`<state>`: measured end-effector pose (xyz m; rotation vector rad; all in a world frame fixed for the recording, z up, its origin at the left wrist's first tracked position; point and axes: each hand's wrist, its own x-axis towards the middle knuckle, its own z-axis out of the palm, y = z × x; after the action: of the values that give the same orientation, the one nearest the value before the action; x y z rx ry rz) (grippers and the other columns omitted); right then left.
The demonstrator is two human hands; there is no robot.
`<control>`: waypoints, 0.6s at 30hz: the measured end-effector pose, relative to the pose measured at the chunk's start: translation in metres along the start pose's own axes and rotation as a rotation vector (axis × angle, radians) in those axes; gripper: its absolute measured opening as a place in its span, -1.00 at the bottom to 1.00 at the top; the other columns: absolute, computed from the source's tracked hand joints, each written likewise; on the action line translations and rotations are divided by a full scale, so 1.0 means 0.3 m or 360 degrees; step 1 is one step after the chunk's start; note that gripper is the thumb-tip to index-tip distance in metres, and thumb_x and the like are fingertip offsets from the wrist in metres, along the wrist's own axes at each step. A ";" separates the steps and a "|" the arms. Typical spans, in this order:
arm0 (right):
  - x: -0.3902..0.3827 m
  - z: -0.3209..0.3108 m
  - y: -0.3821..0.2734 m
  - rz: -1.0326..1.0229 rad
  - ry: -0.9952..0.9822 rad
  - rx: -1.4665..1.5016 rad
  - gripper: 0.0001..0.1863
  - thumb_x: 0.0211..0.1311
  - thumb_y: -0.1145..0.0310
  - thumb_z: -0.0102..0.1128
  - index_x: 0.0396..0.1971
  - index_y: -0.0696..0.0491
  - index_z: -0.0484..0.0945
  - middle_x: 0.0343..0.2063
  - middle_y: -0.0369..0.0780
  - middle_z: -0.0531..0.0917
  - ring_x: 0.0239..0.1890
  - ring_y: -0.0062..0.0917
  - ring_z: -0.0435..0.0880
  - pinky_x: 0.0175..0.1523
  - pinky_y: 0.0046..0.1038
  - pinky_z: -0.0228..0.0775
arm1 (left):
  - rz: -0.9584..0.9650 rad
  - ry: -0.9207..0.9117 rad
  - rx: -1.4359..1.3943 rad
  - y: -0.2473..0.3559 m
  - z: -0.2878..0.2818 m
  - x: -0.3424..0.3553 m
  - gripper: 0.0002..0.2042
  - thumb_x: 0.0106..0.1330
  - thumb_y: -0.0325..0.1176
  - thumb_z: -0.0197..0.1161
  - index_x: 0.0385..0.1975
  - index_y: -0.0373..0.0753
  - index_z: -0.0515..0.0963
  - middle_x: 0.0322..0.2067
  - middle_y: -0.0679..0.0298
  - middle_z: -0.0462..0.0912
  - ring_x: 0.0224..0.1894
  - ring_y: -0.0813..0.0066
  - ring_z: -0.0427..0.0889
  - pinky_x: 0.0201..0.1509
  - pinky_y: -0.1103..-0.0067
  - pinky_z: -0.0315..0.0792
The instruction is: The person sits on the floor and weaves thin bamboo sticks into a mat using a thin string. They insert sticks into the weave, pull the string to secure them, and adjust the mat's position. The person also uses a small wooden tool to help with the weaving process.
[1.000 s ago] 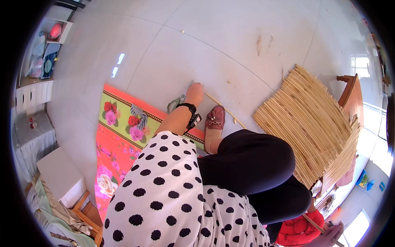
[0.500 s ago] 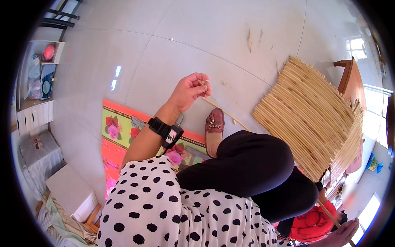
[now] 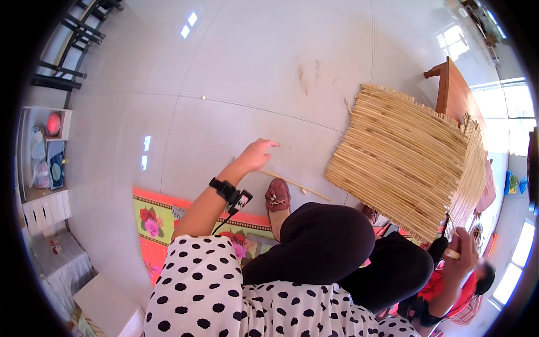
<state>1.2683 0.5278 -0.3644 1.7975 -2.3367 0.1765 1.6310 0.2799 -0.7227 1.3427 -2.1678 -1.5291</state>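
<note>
My left hand (image 3: 255,155) stretches low over the floor, its fingertips closed at a small pale bit of stalk (image 3: 279,145). Just behind that hand lies a thin loose stalk (image 3: 297,186), passing in front of my maroon shoe (image 3: 278,194). Off to the right, my raised right hand (image 3: 464,253) has its fingers bent round a pale stalk (image 3: 452,254), of which only a short end shows. Between the hands spreads a mat of stalks (image 3: 398,157), bound side by side, its right part bending down beyond my knee.
A person in red (image 3: 455,283) is close behind my right forearm. A wooden bench (image 3: 457,90) stands beyond the mat. Flowered red-green cloth (image 3: 152,224) lies under my left arm. Shelves (image 3: 48,205) and black metal legs (image 3: 64,78) line the left side; straw scraps (image 3: 304,78) dot the tiles.
My left hand has reached down to the floor bit; the thin straw it held no longer shows. My right hand has risen with its stalk. The whole view has shifted.
</note>
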 end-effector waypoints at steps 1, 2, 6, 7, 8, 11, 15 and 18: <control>0.044 0.018 -0.057 -0.0046 -0.0102 0.0041 -0.86 0.05 0.63 0.16 -0.35 0.15 0.54 -0.60 -0.18 0.52 -0.60 -0.44 0.50 -0.47 -0.47 0.32 | -0.0007 0.0012 0.0278 -0.025 0.000 0.043 -0.70 0.17 -0.40 0.15 -0.07 -0.22 0.49 -0.11 0.09 0.52 -0.08 0.21 0.52 0.02 0.43 0.41; 0.068 0.026 -0.096 -0.0057 -0.0177 0.0081 -0.81 0.00 0.60 0.19 -0.32 0.15 0.53 -0.61 -0.17 0.50 -0.62 -0.41 0.50 -0.49 -0.44 0.29 | -0.0021 0.0033 0.0320 -0.036 -0.002 0.097 -0.69 0.16 -0.37 0.16 -0.08 -0.21 0.49 -0.10 0.06 0.50 -0.06 0.16 0.51 0.03 0.41 0.40; 0.150 0.054 -0.185 -0.0251 -0.0367 0.0127 -0.73 -0.07 0.51 0.27 -0.29 0.16 0.52 -0.66 -0.18 0.46 -0.62 -0.33 0.53 -0.53 -0.40 0.29 | 0.0003 0.0145 0.0420 -0.020 -0.014 0.355 -0.69 0.13 -0.31 0.20 -0.11 -0.21 0.49 -0.11 -0.02 0.46 -0.04 0.04 0.47 0.04 0.35 0.39; 0.164 0.059 -0.205 -0.0238 -0.0391 0.0166 -0.73 -0.08 0.50 0.27 -0.29 0.17 0.52 -0.67 -0.18 0.46 -0.63 -0.34 0.52 -0.54 -0.40 0.29 | 0.0033 0.0180 0.0420 -0.009 -0.011 0.418 -0.69 0.13 -0.32 0.20 -0.12 -0.23 0.49 -0.13 -0.03 0.46 -0.04 0.03 0.47 0.04 0.34 0.39; 0.176 0.064 -0.223 -0.0222 -0.0413 0.0210 -0.73 -0.08 0.50 0.28 -0.29 0.17 0.52 -0.67 -0.18 0.45 -0.64 -0.34 0.52 -0.54 -0.40 0.29 | 0.0028 0.0196 0.0444 -0.003 -0.008 0.480 -0.69 0.14 -0.32 0.19 -0.11 -0.23 0.48 -0.11 -0.03 0.44 -0.04 0.03 0.46 0.04 0.33 0.39; 0.214 0.086 -0.240 -0.0279 -0.0423 0.0250 -0.72 -0.09 0.50 0.29 -0.29 0.19 0.53 -0.69 -0.19 0.45 -0.68 -0.36 0.49 -0.56 -0.40 0.29 | -0.0017 0.0228 0.0509 0.016 0.005 0.632 -0.66 0.15 -0.31 0.18 -0.05 -0.21 0.44 -0.07 -0.02 0.39 -0.01 0.04 0.44 0.04 0.30 0.39; 0.219 0.142 -0.221 -0.0238 -0.0443 0.0346 -0.72 -0.10 0.46 0.31 -0.31 0.18 0.54 -0.71 -0.20 0.42 -0.70 -0.36 0.47 -0.58 -0.39 0.27 | -0.0190 0.0296 0.0596 0.048 0.041 0.766 -0.60 0.17 -0.31 0.17 0.03 -0.16 0.36 -0.04 -0.01 0.36 0.02 0.03 0.42 0.04 0.25 0.40; 0.236 0.155 -0.220 -0.0264 -0.0494 0.0364 -0.72 -0.13 0.45 0.32 -0.33 0.17 0.55 -0.73 -0.21 0.40 -0.71 -0.37 0.45 -0.60 -0.40 0.24 | -0.0242 0.0328 0.0660 0.093 0.059 0.820 -0.57 0.16 -0.33 0.17 0.06 -0.17 0.31 -0.03 -0.01 0.35 0.04 0.03 0.41 0.01 0.23 0.42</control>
<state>1.3109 0.4345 -0.3955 2.2645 -2.4345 0.1557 1.4621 0.1116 -0.7914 1.7348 -2.3752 -0.9544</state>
